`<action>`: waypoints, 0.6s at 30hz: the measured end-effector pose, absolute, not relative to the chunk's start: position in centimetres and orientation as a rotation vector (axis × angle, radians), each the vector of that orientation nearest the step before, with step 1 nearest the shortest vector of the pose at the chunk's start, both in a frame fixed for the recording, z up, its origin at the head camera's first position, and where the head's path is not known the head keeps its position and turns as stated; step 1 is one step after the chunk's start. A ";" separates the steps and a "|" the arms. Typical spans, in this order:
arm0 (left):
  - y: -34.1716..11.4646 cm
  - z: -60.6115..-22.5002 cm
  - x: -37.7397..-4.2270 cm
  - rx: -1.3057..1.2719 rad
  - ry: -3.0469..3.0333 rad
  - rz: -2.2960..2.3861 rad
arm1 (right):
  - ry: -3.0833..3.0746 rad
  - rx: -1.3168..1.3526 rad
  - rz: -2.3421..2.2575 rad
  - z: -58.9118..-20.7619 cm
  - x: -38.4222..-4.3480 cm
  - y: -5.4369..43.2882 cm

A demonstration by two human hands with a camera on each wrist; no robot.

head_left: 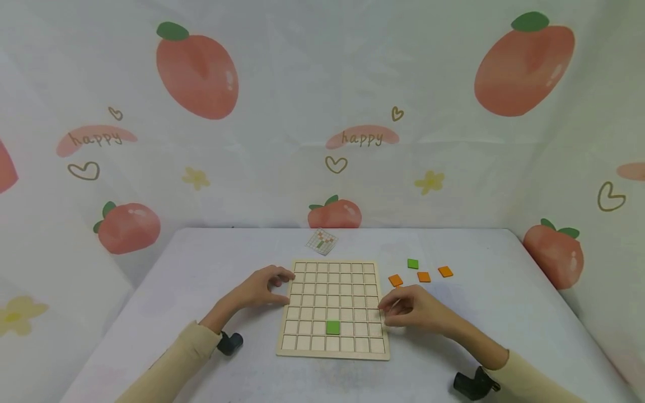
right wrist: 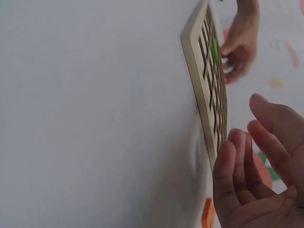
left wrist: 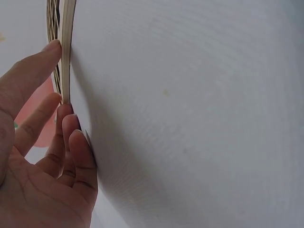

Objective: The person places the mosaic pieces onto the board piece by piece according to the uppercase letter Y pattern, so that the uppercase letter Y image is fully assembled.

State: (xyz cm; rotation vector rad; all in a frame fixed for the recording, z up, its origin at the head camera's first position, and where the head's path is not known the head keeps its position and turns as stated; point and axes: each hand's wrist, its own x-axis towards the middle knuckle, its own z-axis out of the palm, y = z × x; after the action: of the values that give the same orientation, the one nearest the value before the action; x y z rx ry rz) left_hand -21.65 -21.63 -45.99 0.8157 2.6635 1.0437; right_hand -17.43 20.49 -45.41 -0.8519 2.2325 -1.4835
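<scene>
A wooden grid board (head_left: 347,355) lies on the white table. One green square tile (head_left: 333,327) sits in a cell of its second row from the near edge. My left hand (head_left: 259,288) rests at the board's left edge; in the left wrist view its thumb (left wrist: 47,54) and fingertips touch the side. At the opposite edge is my right hand (head_left: 413,308), fingers loosely bent, holding nothing. The right wrist view shows its thumb (right wrist: 270,111) apart from the other fingers, whose tips are close to the board's side.
Beyond my right hand lie a loose green tile (head_left: 413,263) and several orange tiles, among them one at the right (head_left: 445,271). A small printed card with a coloured grid (head_left: 322,242) lies behind the board. A fruit-patterned cloth (head_left: 282,184) hangs behind the table.
</scene>
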 end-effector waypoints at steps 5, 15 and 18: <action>-21.6 -46.0 -21.7 0.821 2.658 1.048 | 2.281 -0.789 -1.458 -44.9 -17.5 23.0; -21.6 -45.9 -21.8 0.819 2.658 1.034 | 2.348 -0.730 -1.448 -44.9 -17.1 26.8; -21.6 -45.8 -21.8 0.808 2.649 1.029 | 2.371 -0.714 -1.447 -45.2 -16.9 27.8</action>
State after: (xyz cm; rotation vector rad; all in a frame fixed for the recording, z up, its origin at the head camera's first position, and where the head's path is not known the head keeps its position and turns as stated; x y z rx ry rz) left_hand -21.78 -21.60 -45.83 0.8080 2.6491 1.0291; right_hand -16.86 27.77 -45.22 -0.7138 2.3706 -1.4470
